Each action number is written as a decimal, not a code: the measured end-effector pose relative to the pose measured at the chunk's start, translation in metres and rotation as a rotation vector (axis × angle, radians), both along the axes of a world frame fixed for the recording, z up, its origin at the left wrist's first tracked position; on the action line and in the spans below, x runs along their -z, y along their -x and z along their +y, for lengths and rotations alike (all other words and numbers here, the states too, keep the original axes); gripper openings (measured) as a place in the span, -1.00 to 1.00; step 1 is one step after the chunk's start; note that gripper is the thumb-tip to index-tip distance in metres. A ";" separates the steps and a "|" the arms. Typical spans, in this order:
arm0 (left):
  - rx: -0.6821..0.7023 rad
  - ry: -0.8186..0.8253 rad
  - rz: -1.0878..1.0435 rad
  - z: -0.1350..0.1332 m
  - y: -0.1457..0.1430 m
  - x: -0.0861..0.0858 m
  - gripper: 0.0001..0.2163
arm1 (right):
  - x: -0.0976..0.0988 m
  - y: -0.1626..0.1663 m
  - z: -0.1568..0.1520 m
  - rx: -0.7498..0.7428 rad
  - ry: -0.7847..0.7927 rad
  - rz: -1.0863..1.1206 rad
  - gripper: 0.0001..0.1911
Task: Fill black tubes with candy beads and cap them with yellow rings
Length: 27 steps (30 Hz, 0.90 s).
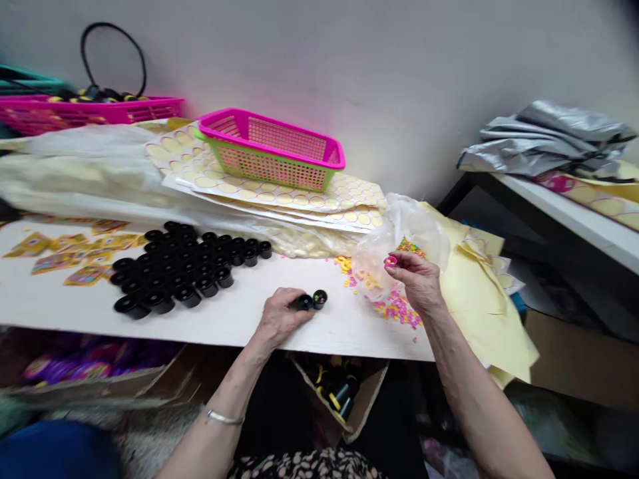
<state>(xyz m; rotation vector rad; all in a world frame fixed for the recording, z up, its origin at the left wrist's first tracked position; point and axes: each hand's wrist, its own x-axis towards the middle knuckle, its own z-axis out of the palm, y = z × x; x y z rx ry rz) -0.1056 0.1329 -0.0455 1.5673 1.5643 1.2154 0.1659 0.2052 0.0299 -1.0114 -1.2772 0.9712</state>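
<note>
My left hand point(282, 316) is closed around a small black cup point(304, 303) on the white tabletop point(244, 293). Right beside it stands a second black cup point(320, 299) with tiny coloured bits inside. Raised over the right part of the table, my right hand point(419, 283) pinches a small pink cap point(390, 261) between thumb and fingers; something yellowish shows in the cap. Under and around that hand lie loose pink and yellow pieces point(397, 309) and a clear plastic bag point(369, 273) with more coloured pieces.
Rows of black cups point(187, 296) stand to the left, beside orange-yellow packets point(87, 274). Behind, a pink-and-green basket point(274, 163) rests on sticker sheets point(234, 189). A cardboard box point(369, 399) of black-and-yellow items sits below the front edge. Yellow paper point(474, 306) covers the right end.
</note>
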 end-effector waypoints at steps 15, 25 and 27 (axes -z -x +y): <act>0.041 -0.050 0.057 -0.009 0.000 -0.003 -0.81 | 0.000 0.118 -0.045 -0.493 -0.444 -1.402 -0.78; 0.034 -0.005 0.076 -0.009 0.000 -0.006 -0.84 | -0.010 0.132 -0.048 -0.494 -0.607 -1.539 -0.80; 0.034 -0.010 0.069 -0.009 0.000 -0.006 -0.81 | -0.011 0.124 -0.044 -0.432 -0.577 -1.468 -0.78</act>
